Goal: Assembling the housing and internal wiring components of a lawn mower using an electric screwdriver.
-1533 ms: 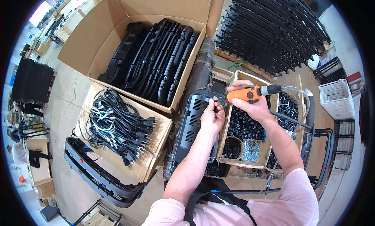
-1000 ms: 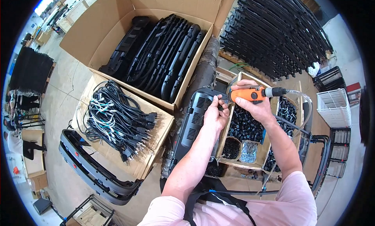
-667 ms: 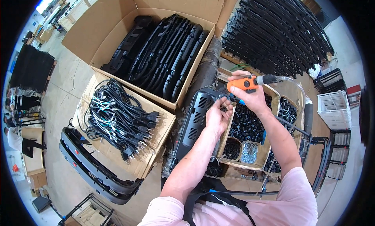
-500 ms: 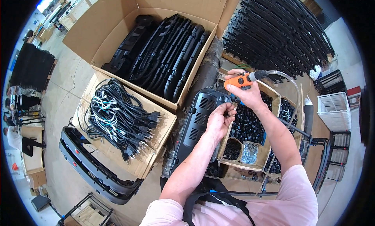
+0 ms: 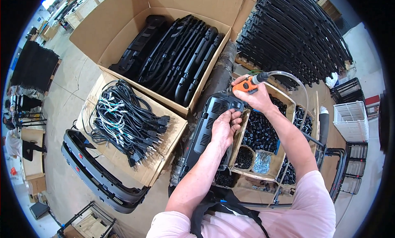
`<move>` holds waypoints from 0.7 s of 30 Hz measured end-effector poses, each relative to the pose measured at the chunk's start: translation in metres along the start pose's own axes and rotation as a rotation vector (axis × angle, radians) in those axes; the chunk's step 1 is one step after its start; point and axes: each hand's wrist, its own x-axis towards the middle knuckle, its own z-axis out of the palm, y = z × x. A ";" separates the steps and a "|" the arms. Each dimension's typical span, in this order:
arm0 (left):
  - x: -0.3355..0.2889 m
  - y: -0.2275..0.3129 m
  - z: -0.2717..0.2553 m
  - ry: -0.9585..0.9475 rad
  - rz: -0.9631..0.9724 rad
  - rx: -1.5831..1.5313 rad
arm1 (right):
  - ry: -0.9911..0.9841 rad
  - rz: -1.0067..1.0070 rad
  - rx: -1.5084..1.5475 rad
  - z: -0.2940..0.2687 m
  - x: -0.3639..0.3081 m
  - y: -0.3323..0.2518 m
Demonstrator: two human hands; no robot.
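Note:
My right hand (image 5: 259, 99) is wrapped round an orange and black power screwdriver (image 5: 245, 86). A clear hose leaves its grey end and arcs to the right. The tool's tip is hidden behind the hand and the part below. Under both hands lies a long black plastic housing (image 5: 202, 140) with vent slots. My left hand (image 5: 223, 129) rests at the housing's upper right end, fingers curled and pinched together. Whatever sits between those fingertips is too small to make out.
Right of the housing stands a divided bin (image 5: 243, 172) of small black parts and silver screws (image 5: 261, 162). At left, black power cords (image 5: 123, 123) lie on cardboard. A large carton (image 5: 94, 36) holds black plastic panels (image 5: 164, 61). Curved grey housings (image 5: 98, 176) sit lower left.
Both hands have shifted slightly left over the housing, the screwdriver moving with the right one. My left fingers are now closer to the housing's end. The view has also shifted a little.

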 end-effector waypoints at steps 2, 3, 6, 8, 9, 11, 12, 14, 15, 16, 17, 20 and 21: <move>0.002 0.000 -0.002 -0.016 0.004 -0.016 | -0.012 -0.017 -0.007 -0.001 0.000 0.005; 0.003 0.000 -0.002 0.004 -0.002 -0.025 | -0.016 -0.017 -0.014 -0.001 0.000 0.008; 0.008 0.002 -0.004 0.036 0.005 -0.053 | -0.006 0.009 0.005 0.002 0.003 0.001; 0.011 0.001 -0.005 0.044 0.010 -0.073 | 0.012 0.038 0.027 0.003 0.001 -0.003; 0.012 0.000 -0.006 0.051 0.001 -0.111 | 0.032 0.014 0.023 0.002 -0.005 -0.002; 0.014 0.004 -0.008 0.071 0.005 -0.170 | 0.031 -0.018 0.134 0.006 -0.018 -0.004; 0.015 0.007 -0.007 0.078 0.016 -0.175 | 0.050 -0.013 0.243 0.007 -0.024 -0.008; 0.018 0.008 -0.004 0.098 0.031 -0.280 | 0.028 0.001 0.301 0.003 -0.036 -0.029; 0.020 0.010 -0.006 0.066 0.044 -0.341 | 0.027 0.003 0.299 0.002 -0.038 -0.034; 0.020 0.011 -0.005 0.066 0.041 -0.341 | 0.008 -0.014 0.303 0.000 -0.040 -0.036; 0.020 0.012 -0.004 0.083 0.051 -0.384 | -0.012 -0.031 0.307 -0.001 -0.041 -0.038; 0.019 0.014 -0.006 0.088 0.073 -0.441 | -0.030 -0.017 0.314 0.000 -0.044 -0.046; 0.020 0.016 -0.007 0.042 0.048 -0.460 | -0.032 -0.019 0.314 0.000 -0.044 -0.046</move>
